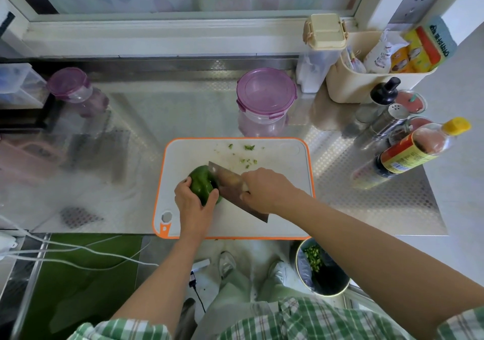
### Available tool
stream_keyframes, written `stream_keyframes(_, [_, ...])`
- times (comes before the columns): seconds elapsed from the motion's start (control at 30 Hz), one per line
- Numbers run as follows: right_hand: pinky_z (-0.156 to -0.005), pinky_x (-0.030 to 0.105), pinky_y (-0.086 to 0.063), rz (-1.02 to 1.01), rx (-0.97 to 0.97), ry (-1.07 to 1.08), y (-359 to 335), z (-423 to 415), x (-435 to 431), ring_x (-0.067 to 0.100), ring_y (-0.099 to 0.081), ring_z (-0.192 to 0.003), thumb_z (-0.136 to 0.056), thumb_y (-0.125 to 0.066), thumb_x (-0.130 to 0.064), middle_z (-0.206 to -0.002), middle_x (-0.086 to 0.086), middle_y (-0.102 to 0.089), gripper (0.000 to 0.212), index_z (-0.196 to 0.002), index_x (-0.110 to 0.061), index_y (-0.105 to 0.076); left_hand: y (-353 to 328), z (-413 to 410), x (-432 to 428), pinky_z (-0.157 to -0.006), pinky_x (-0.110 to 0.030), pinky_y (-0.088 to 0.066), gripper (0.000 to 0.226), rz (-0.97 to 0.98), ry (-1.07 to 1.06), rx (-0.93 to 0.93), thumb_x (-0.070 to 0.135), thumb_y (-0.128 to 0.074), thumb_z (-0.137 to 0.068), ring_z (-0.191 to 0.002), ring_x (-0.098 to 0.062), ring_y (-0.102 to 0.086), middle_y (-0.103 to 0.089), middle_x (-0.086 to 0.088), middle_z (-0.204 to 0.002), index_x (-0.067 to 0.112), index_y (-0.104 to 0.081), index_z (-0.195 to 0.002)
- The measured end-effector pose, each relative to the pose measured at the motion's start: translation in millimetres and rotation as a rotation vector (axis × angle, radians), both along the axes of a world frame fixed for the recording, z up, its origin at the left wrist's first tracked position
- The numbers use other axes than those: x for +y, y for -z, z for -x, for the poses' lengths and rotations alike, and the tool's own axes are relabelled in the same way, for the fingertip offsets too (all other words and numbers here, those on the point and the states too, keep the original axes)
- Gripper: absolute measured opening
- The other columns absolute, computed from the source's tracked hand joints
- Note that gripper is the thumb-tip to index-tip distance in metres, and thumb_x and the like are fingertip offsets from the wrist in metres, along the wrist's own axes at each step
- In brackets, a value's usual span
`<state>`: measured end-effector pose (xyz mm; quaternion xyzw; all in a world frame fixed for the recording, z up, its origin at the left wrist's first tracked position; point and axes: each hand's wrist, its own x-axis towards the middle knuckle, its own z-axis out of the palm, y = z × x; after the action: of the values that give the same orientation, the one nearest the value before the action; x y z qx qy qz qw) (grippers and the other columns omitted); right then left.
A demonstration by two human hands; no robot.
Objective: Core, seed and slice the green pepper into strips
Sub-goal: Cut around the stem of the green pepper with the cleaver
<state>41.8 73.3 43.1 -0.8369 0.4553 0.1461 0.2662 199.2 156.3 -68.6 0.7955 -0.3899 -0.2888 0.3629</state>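
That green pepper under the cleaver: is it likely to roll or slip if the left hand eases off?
Probably apt to roll: the green pepper looks rounded and lobed, lying on the smooth cutting board. Its glossy skin likely lets the cleaver skid. It seems firm but probably hollow, so the left hand should keep a steadying grip, not squeeze.

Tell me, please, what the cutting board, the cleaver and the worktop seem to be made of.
Cutting board: probably plastic, matte white with a moulded orange rim.
Cleaver: metal, likely steel; the flat grey blade has a dull sheen.
Worktop: sheet metal, perhaps stainless steel; it is embossed with small dots and mirrors the purple-lidded container standing on it.
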Motion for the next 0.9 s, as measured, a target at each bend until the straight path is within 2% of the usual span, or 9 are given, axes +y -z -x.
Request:
stream_keyframes(0.07, [-0.067,0.032,-0.04,0.042,0.02,-0.004,-2,-3,3,0.028,-0.059,-0.092,-0.096,-0.048,-0.026,-0.098,0.009,-0.058,0.023,-0.11,-0.01,-0.056,-1,4,-2,-0.106,-0.034,-0.029,0.071,-0.004,-0.005,-0.017,0.021,-0.069,-0.089,-0.129,-0.031,-0.031,-0.031,-0.019,-0.14,-0.003,-0.027,-0.141])
stream_keyframes(0.17, [-0.064,0.032,-0.038,0.086,0.03,-0.003,-4,-5,10,0.025,-0.057,-0.082,-0.096,-0.047,-0.026,-0.091,0.007,-0.055,0.02,-0.106,-0.01,-0.054,-3,7,-3,-0.107,-0.036,-0.029,0.073,-0.022,0.006,-0.041,0.025,-0.068,-0.089,-0.13,-0.031,-0.029,-0.03,-0.018,-0.142,-0.003,-0.026,-0.142])
stream_keyframes(0.27, [-0.058,0.03,-0.035,0.176,0.073,-0.033,-7,-5,17,0.023,-0.057,-0.08,-0.094,-0.05,-0.013,-0.09,0.005,-0.055,0.014,-0.108,-0.014,-0.053,-5,13,-6,-0.106,-0.039,-0.03,0.073,-0.035,-0.002,-0.093,0.029,-0.068,-0.089,-0.129,-0.033,-0.03,-0.03,-0.018,-0.142,-0.002,-0.027,-0.141])
stream_keyframes(0.4, [-0.052,0.028,-0.03,0.269,0.116,-0.095,-5,-4,23,0.024,-0.061,-0.087,-0.091,-0.049,-0.001,-0.1,0.006,-0.059,0.029,-0.117,-0.013,-0.048,-10,23,-13,-0.103,-0.046,-0.036,0.074,-0.06,-0.056,-0.129,0.031,-0.071,-0.086,-0.128,-0.035,-0.032,-0.032,-0.017,-0.142,0.0,-0.03,-0.139])
stream_keyframes(0.6, [-0.067,0.032,-0.038,0.155,0.009,0.115,11,24,-1,0.029,-0.06,-0.091,-0.097,-0.048,-0.027,-0.102,0.009,-0.061,0.021,-0.114,-0.014,-0.053,-11,17,-4,-0.111,-0.043,-0.035,0.07,0.026,-0.098,0.077,0.015,-0.069,-0.087,-0.13,-0.029,-0.033,-0.03,-0.014,-0.142,0.002,-0.025,-0.141])
stream_keyframes(0.67, [-0.064,0.031,-0.038,0.042,-0.087,0.147,11,32,-8,0.029,-0.057,-0.083,-0.096,-0.05,-0.032,-0.086,0.004,-0.057,0.016,-0.097,-0.017,-0.054,-13,14,-2,-0.111,-0.044,-0.037,0.072,0.043,-0.129,0.169,0.021,-0.068,-0.086,-0.13,-0.028,-0.035,-0.031,-0.014,-0.141,0.002,-0.025,-0.14])
stream_keyframes(0.73, [-0.057,0.03,-0.036,-0.007,-0.149,0.146,8,36,-13,0.025,-0.054,-0.07,-0.093,-0.054,-0.033,-0.072,-0.001,-0.05,0.025,-0.072,-0.024,-0.042,-14,11,-1,-0.11,-0.048,-0.038,0.081,0.056,-0.162,0.224,0.038,-0.064,-0.078,-0.13,-0.027,-0.036,-0.031,-0.013,-0.141,0.004,-0.024,-0.139])
stream_keyframes(0.8, [-0.055,0.029,-0.037,-0.053,-0.156,0.119,4,35,-16,0.022,-0.054,-0.057,-0.092,-0.055,-0.032,-0.068,0.0,-0.053,0.034,-0.066,-0.029,-0.033,-11,9,0,-0.11,-0.05,-0.037,0.088,0.054,-0.165,0.248,0.05,-0.06,-0.071,-0.131,-0.027,-0.036,-0.031,-0.012,-0.141,0.007,-0.023,-0.139])
stream_keyframes(0.9, [-0.057,0.031,-0.041,-0.092,-0.113,0.065,2,28,-16,0.024,-0.058,-0.063,-0.09,-0.055,-0.033,-0.068,0.004,-0.056,0.032,-0.065,-0.026,-0.035,-10,9,0,-0.111,-0.051,-0.036,0.088,0.046,-0.131,0.242,0.05,-0.058,-0.072,-0.132,-0.027,-0.034,-0.03,-0.012,-0.142,0.006,-0.023,-0.139])
